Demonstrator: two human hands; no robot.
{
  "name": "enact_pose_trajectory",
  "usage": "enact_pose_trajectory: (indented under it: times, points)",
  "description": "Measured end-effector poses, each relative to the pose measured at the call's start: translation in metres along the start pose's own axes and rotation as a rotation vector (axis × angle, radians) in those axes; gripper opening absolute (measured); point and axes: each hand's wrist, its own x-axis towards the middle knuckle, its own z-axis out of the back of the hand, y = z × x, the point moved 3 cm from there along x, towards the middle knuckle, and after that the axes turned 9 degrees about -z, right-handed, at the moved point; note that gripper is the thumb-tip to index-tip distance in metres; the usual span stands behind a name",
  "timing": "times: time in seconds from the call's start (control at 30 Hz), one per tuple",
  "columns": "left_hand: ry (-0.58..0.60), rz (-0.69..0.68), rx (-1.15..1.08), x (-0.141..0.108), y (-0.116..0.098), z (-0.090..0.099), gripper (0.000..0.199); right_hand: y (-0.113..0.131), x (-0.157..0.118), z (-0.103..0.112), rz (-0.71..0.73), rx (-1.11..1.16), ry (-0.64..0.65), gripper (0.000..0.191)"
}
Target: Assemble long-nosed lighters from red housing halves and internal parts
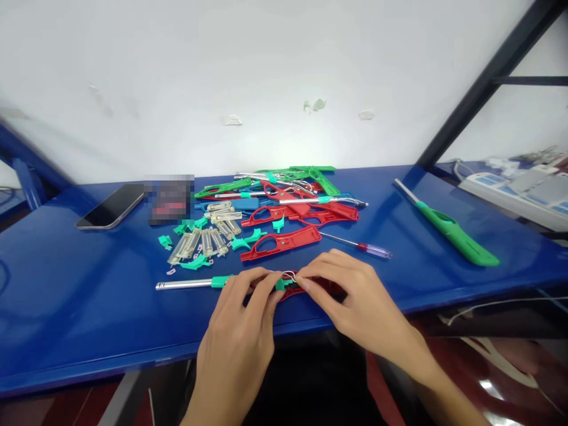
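At the table's front edge lies a red lighter half-shell (290, 292) with a silver tube (184, 284) and green collar pointing left. My left hand (248, 316) is closed around the shell's middle, by a green trigger (281, 284). My right hand (350, 290) pinches at the thin white wires (288, 274) above the shell; its fingertips hide exactly what they grip. Just beyond lies another red half-shell (284, 243), its inner side up. Clear fuel tanks (213, 241) and loose green triggers (197, 262) lie to the left.
Red, green and blue shells with metal tubes pile up near the wall. A screwdriver (375, 251) lies right of centre, and an assembled green lighter (461, 234) farther right. A phone (113, 206) is at the left beside a blurred dark item (171, 201). White power strips (515, 198) sit beyond the frame post.
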Motion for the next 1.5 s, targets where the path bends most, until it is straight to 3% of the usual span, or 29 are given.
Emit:
enact_pose_trajectory:
  times: [0.83, 1.1, 1.5]
  points:
    - [-0.038, 0.017, -0.035, -0.004, 0.000, 0.001, 0.026, -0.005, -0.002, -0.001, 0.078, 0.032, -0.038, 0.014]
    - [-0.082, 0.002, 0.009, 0.003, -0.004, 0.005, 0.024, -0.001, -0.001, 0.002, 0.076, 0.032, -0.003, 0.004]
    - [0.017, 0.192, -0.086, 0.010, -0.006, 0.017, 0.027, 0.001, 0.002, 0.003, -0.044, 0.068, 0.045, 0.003]
